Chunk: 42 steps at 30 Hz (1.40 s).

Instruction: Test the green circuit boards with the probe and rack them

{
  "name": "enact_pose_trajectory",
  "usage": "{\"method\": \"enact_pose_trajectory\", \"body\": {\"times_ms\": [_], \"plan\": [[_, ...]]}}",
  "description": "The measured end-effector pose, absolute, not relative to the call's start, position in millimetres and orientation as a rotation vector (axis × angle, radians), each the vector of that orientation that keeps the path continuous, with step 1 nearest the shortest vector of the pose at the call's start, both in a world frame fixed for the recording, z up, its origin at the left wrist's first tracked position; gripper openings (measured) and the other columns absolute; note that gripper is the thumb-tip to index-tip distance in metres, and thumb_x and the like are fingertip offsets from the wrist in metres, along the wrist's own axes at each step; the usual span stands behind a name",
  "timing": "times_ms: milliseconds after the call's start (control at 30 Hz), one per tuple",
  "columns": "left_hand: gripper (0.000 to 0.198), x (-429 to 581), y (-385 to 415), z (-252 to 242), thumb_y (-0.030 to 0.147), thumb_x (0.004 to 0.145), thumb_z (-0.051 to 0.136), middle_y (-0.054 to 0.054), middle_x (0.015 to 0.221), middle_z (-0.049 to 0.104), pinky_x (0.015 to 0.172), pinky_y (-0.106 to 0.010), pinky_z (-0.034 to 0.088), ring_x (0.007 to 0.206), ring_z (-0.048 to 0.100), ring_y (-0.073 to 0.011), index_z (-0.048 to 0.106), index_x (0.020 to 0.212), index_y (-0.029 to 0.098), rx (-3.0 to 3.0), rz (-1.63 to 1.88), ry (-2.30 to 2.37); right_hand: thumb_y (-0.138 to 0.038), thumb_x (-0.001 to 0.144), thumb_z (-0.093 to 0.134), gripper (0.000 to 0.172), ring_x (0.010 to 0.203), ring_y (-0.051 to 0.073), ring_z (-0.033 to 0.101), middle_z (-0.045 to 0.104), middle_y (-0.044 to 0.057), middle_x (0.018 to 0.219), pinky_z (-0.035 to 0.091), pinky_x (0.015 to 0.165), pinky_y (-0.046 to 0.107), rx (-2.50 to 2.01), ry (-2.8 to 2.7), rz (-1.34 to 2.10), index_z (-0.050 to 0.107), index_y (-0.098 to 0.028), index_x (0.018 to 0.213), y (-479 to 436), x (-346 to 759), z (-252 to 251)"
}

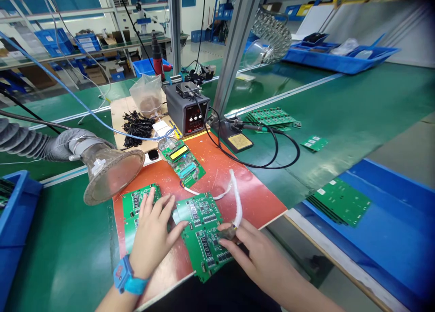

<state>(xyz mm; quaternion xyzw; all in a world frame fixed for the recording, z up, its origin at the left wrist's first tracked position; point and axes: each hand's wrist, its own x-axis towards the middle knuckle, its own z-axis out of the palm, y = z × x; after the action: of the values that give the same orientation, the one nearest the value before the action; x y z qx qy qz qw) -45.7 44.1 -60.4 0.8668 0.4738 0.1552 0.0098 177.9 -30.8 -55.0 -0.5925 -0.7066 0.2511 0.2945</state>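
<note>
My right hand (249, 244) pinches a small dark connector (227, 232) at the end of a white-wrapped cable (237, 199), pressed against the right side of a green circuit board (197, 237). That board carries black digit displays and overhangs the front edge of the red mat. Fingers spread, my left hand (152, 232) lies over a second green circuit board (128, 208), its thumb reaching to the edge of the first. The cable leads back to a programmer board (185, 162) with a lit yellow screen and a teal socket. My fingers partly hide the connector's contact point.
A fume extraction hood (113, 171) stands at left. Behind are a soldering station (188, 108), an iron stand (238, 140) and black leads (136, 126). Stacked boards (272, 117) lie at back right. Blue bins (384, 230) flank the mat, one holding boards (343, 201).
</note>
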Motion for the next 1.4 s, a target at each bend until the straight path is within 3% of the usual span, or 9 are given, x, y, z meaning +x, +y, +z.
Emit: {"method": "enact_pose_trajectory", "body": {"times_ms": [533,767,1200,1400], "plan": [[0.055,-45.5,43.6,-61.6,0.047,0.085,0.046,-0.008,0.129,0.050,0.106,-0.057,0.023,0.133,0.021,-0.0328,0.041,0.131,0.017,2.630,0.324,1.482,-0.025,0.087,0.046,0.016,0.083,0.018,0.063,0.064,0.006,0.090,0.052,0.073,0.030,-1.578,-1.864,0.693,0.059,-0.020,0.095,-28.7,179.3,-57.0],[0.046,-45.2,43.4,-60.7,0.043,0.087,0.045,-0.006,0.131,0.047,0.104,-0.059,0.024,0.133,0.022,-0.0348,0.043,0.130,0.029,2.704,0.284,1.456,-0.026,0.087,0.046,0.017,0.084,0.018,0.063,0.064,0.006,0.090,0.052,0.074,0.030,-1.578,-1.858,0.686,0.059,-0.020,0.095,-28.8,179.2,-56.3],[0.059,-44.3,42.8,-63.1,0.048,0.084,0.047,-0.011,0.124,0.053,0.106,-0.057,0.022,0.131,0.026,-0.0333,0.039,0.133,0.015,2.678,0.294,1.481,-0.026,0.086,0.047,0.015,0.083,0.019,0.063,0.064,0.006,0.089,0.052,0.073,0.031,-1.582,-1.851,0.674,0.060,-0.021,0.093,-28.7,179.2,-58.1],[0.046,-45.9,44.1,-63.3,0.046,0.083,0.050,-0.008,0.125,0.052,0.107,-0.058,0.020,0.132,0.024,-0.0325,0.049,0.122,0.020,2.596,0.359,1.462,-0.026,0.087,0.046,0.017,0.084,0.018,0.062,0.064,0.006,0.090,0.052,0.074,0.031,-1.570,-1.841,0.716,0.059,-0.020,0.095,-29.3,179.4,-58.9]]}}
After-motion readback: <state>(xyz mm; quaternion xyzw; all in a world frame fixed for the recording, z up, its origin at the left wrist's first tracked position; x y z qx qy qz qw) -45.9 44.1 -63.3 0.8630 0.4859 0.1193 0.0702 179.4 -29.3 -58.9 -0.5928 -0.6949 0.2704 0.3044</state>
